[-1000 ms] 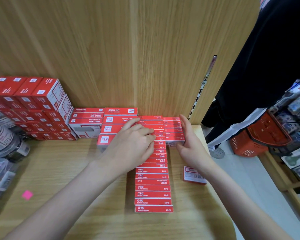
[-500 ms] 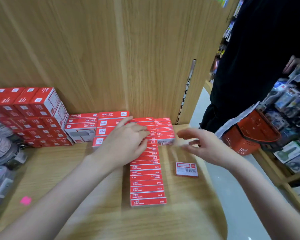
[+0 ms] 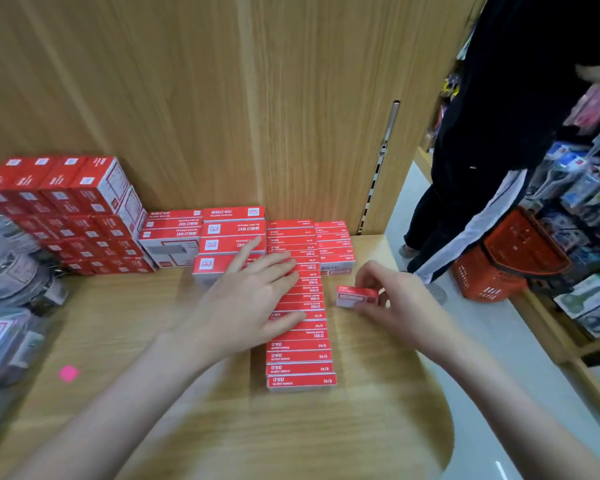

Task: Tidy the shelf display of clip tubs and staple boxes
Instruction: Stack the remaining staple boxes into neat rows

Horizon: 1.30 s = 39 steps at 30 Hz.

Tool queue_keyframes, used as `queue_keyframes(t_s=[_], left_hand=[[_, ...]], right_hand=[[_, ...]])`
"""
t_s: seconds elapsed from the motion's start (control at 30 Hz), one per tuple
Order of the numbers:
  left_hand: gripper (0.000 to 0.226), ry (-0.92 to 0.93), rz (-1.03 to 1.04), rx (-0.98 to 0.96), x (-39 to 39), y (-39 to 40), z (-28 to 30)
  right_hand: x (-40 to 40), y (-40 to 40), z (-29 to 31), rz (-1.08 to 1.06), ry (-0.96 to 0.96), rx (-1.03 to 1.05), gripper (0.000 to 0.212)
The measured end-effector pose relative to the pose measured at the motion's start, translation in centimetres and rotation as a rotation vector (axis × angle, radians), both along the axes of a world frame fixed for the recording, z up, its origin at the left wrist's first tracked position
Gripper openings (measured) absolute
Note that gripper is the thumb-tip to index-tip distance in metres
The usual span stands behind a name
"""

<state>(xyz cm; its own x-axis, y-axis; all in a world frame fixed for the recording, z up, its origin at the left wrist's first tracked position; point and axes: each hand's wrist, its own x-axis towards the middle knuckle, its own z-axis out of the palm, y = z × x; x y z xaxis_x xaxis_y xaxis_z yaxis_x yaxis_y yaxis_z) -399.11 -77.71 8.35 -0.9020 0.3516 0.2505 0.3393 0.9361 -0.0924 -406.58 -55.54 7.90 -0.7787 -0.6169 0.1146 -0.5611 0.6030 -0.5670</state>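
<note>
A long row of flat red staple boxes (image 3: 300, 355) runs from the back wall toward the shelf's front edge. My left hand (image 3: 253, 299) lies flat with spread fingers on the middle of that row. To the right, my right hand (image 3: 392, 299) pinches a single loose red staple box (image 3: 355, 296) between thumb and fingers, just above the shelf. A short stack of staple boxes (image 3: 335, 249) stands behind it at the wall. Wider red and white staple boxes (image 3: 229, 237) are stacked left of the row. Clear clip tubs (image 3: 11, 282) sit at the far left.
A tall block of red cartons (image 3: 73, 213) stands at the back left. A pink sticker (image 3: 69, 373) lies on the wooden shelf (image 3: 153, 375). A person in dark clothes (image 3: 499, 116) stands in the aisle at right with a red basket (image 3: 510, 265). The shelf's front right corner is rounded.
My right hand left the short stack at the wall, came down to the loose box on the shelf and picked it up. My left hand stayed on the row.
</note>
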Motion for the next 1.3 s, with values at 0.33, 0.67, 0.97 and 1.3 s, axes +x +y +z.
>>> queue_keyframes(t_s=[0.33, 0.67, 0.97, 1.3], left_hand=[[0.059, 0.034, -0.015, 0.077, -0.2, -0.2, -0.5], [0.058, 0.079, -0.019, 0.059, -0.3, -0.3, -0.8], [0.058, 0.052, -0.019, 0.060, -0.3, -0.2, -0.6], [0.047, 0.106, 0.054, 0.177, -1.0, 1.1, 0.4]], right_hand=[[-1.8, -2.6, -3.2, -0.185, 0.154, -0.305, 0.033], [-2.6, -3.0, -3.9, -0.151, 0.258, -0.233, 0.057], [-2.6, -3.4, -3.3, -0.123, 0.241, -0.201, 0.042], [-3.2, -2.1, -2.6, -0.056, 0.094, -0.210, 0.041]])
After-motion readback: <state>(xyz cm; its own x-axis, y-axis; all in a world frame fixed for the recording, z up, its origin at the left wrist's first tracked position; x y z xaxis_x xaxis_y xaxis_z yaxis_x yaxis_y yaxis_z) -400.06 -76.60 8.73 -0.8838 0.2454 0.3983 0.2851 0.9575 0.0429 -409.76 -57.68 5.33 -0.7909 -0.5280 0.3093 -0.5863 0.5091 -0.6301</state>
